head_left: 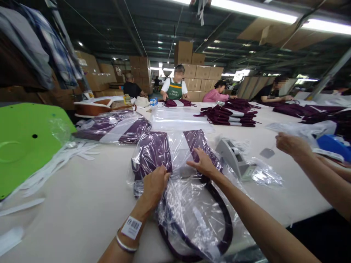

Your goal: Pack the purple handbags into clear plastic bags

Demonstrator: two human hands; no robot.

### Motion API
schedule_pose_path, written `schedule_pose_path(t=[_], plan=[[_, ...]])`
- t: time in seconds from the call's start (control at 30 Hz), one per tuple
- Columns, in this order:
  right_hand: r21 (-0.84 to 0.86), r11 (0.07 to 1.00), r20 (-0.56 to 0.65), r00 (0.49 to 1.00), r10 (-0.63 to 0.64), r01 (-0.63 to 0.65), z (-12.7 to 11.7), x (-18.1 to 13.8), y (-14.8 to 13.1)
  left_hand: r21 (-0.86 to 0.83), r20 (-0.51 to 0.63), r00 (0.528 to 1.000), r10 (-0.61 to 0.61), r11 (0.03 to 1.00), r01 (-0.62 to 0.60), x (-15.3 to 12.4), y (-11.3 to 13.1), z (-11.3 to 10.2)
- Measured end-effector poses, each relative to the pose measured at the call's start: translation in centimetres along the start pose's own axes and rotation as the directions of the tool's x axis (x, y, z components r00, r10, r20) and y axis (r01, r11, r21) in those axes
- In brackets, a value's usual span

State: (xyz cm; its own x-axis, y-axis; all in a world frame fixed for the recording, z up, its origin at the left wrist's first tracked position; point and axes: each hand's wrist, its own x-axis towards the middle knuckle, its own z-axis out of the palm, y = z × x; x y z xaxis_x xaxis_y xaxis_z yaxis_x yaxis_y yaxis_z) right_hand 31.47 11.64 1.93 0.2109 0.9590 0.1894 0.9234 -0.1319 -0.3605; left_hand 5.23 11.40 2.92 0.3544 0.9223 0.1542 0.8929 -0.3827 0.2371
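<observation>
— Purple tote bag (153, 149): where is it?

— On the worktop (82, 204), straight in front of the person. It lies flat inside a clear polybag (192, 215), with a white stripe down its middle. Its dark strap (231, 228) loops toward the near edge, under the film.

— And the left hand (155, 184)?

— Its grip is pressed together, fingers curled and pinching the polybag film over the purple cloth at the tote's near left corner. A barcode tag and a bangle sit on that wrist.

— The right hand (204, 162)?

— Its grip is spread, the palm down and the fingers flat on the film, pressing the tote just right of the white stripe.

— Whose is the other arm?

— A co-worker's hand (292, 146) reaches in from the right, above the worktop and well apart from the tote. I cannot tell whether it holds anything.

— What lies around?

— A grey tape dispenser (233, 157) stands just beside the tote on the right. A second bagged tote (115, 126) lies behind it to the left, and a stack of flat polybags (178, 118) lies directly behind. Folded purple totes (233, 115) are piled farther back. A green board (24, 142) rests at the left edge, with white paper strips (55, 160) scattered next to it. More people work at the far end, with cartons stacked behind them.
</observation>
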Motion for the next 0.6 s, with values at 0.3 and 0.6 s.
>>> schedule_pose_path(t=[0.3, 0.6], plan=[[-0.029, 0.917, -0.001, 0.917, 0.398, -0.398, -2.3, 2.4, 6.7, -0.007, -0.267, 0.954, -0.137, 0.99, 0.14, -0.5, -6.6, 2.0], [-0.051, 0.918, 0.263, 0.881, 0.393, -0.394, -4.6, 3.8, 6.5, -0.183, -0.149, 0.989, -0.007, 0.983, -0.02, 4.7, -11.1, 3.7]])
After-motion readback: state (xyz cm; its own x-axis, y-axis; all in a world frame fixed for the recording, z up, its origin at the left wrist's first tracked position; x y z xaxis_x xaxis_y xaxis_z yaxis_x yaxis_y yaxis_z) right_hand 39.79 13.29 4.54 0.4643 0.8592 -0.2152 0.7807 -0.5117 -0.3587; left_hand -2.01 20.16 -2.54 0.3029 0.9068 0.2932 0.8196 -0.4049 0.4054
